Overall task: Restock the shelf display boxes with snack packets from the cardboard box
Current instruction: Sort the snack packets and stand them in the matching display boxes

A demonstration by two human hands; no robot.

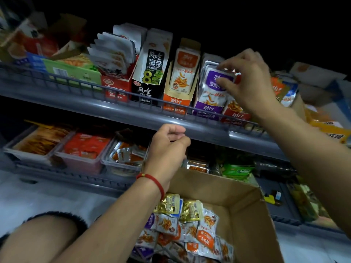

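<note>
The right hand (248, 80) pinches the top of a purple-labelled snack packet (214, 88) standing in the purple display box (208, 111) on the upper shelf (114, 109). Below and left of it, the left hand (167, 149) hangs loosely curled, holding nothing. Beneath that hand, the cardboard box (247, 215) holds loose packets (190, 224).
</note>
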